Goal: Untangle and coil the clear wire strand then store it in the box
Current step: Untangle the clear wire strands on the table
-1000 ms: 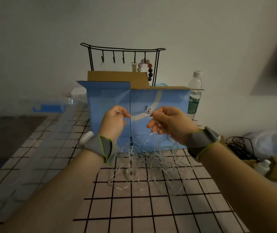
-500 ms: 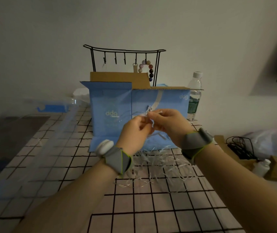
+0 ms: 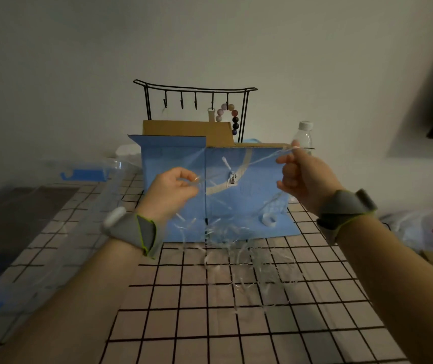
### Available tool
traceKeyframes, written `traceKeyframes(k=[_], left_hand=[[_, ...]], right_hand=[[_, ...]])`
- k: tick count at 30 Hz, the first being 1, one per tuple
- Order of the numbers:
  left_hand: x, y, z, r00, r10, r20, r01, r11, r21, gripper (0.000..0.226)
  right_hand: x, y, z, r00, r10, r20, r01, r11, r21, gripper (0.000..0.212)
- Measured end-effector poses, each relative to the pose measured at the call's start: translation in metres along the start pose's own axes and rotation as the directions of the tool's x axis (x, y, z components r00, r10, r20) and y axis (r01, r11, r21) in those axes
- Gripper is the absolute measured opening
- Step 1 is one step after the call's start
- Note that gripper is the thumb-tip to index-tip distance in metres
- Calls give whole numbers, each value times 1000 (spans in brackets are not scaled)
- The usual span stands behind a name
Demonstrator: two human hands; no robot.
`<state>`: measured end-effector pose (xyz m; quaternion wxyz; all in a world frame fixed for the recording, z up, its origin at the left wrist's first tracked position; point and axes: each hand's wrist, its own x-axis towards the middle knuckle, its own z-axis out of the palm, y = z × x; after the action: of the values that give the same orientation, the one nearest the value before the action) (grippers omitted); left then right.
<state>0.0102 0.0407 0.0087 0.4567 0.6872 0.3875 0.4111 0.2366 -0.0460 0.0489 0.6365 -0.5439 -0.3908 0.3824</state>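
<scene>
Clear wire strand (image 3: 239,256): tangled loops lying on the gridded surface (image 3: 210,324) just before the blue box (image 3: 218,193); one length raised taut between two hands.
Left hand (image 3: 172,191): fingers (image 3: 193,179) pinching the strand's lower end.
Right hand (image 3: 306,177): held higher, fingers (image 3: 290,160) pinching the strand near the box's top edge.
Blue box: upright, flaps open.
Wire hook rack (image 3: 194,106): behind the box, beads (image 3: 229,115) hanging.
Clear bin (image 3: 52,206): at left.
Water bottle (image 3: 305,135): behind right hand.

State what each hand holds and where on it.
Both pinch the clear wire strand: left hand at one point, right hand further along; the rest hangs tangled.
</scene>
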Motion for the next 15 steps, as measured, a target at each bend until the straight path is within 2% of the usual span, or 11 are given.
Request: traceKeyframes(k=[1,2,4,6,9,11,12,13,14,15], left_hand=[[3,-3,-1,997,49,-60,-42,992,117,20],[5,-5,-1,993,76,-95,-62,988,141,18],[8,-6,-1,990,76,-117,-65,993,95,18],[9,-4,-1,989,84,-118,-72,992,102,17],[10,-1,-8,970,161,-182,-114,963,244,22],[12,1,-16,937,181,-300,-85,948,308,18],[16,1,-20,919,163,-360,-59,957,285,14],[18,1,-22,906,127,-404,-35,973,229,16],[21,1,-23,903,79,-422,-20,990,141,23],[23,1,-21,909,9,-417,-2,1000,18,28]], right_hand=[[1,-1,-2,997,68,28,-70,993,99,52],[3,0,-5,992,113,59,-120,984,133,59],[6,4,-9,982,168,91,-177,979,100,70],[10,9,-15,979,198,56,-201,978,63,72],[13,11,-25,978,166,-124,-160,985,59,55],[12,11,-32,963,32,-267,-72,988,-140,32],[10,11,-35,951,-31,-308,-42,972,-230,22],[10,12,-38,944,-56,-325,-25,970,-240,16],[10,12,-39,951,-17,-309,-34,986,-160,14],[9,11,-38,964,67,-256,-72,997,-10,22]])
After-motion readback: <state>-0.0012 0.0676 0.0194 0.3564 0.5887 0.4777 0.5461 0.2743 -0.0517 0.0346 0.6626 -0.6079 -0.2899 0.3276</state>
